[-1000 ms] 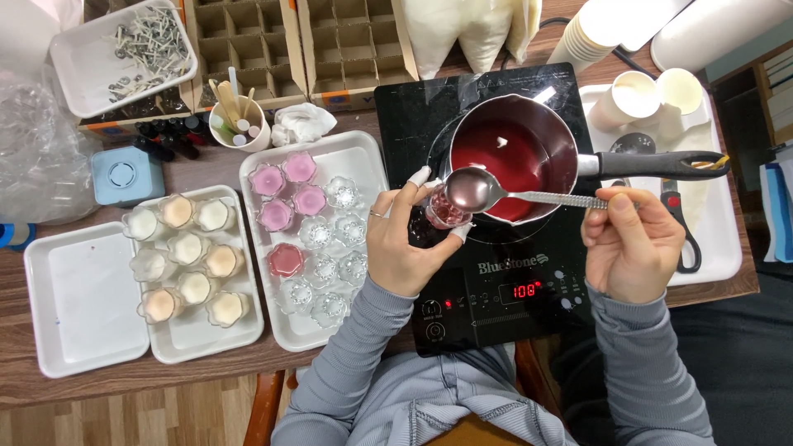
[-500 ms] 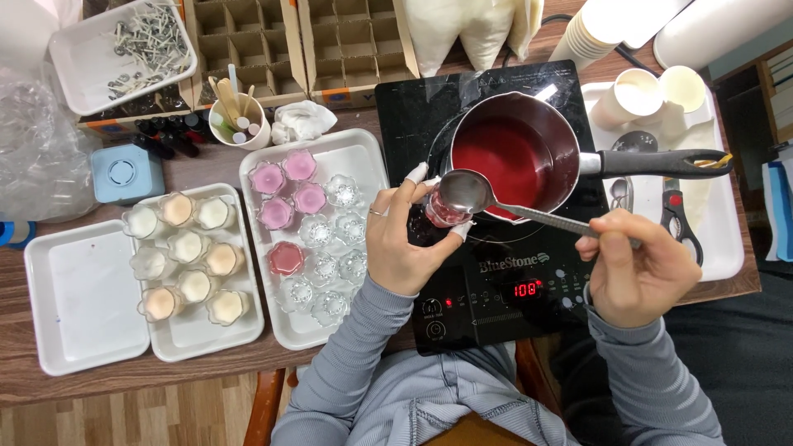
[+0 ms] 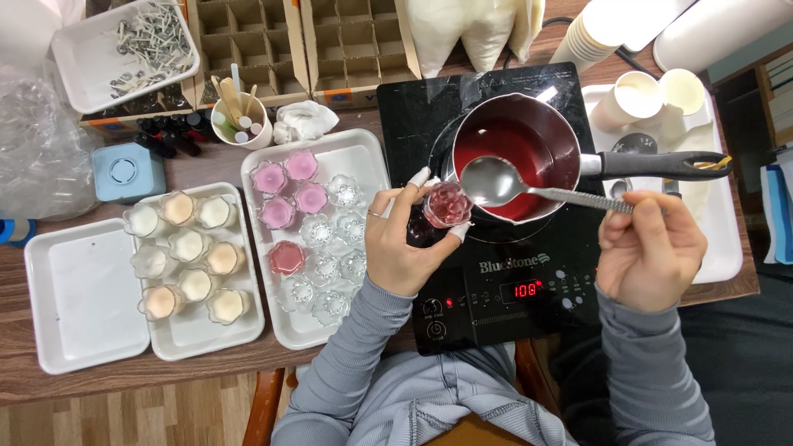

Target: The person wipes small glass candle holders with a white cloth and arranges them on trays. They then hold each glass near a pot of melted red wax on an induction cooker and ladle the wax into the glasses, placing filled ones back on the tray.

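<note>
Gripping a small fluted glass cup (image 3: 447,204) between the fingertips of the left hand (image 3: 406,244), just left of the saucepan of red liquid (image 3: 519,153) on the induction cooker (image 3: 496,272), while clamping the handle of a metal ladle (image 3: 489,182) in the right hand (image 3: 648,248), its bowl hovering touching-close to the cup's right rim. Risking, judging from here, hot liquid dribbling over the narrow rim onto the fingertips or cooker top through too steep a tilt. Also risking the cup slipping from so light a pinch, spilling toward the near white tray (image 3: 285,330) of empty glass cups (image 3: 326,264).

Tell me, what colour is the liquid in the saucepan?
Deep red liquid, clearest in the head view.
</note>
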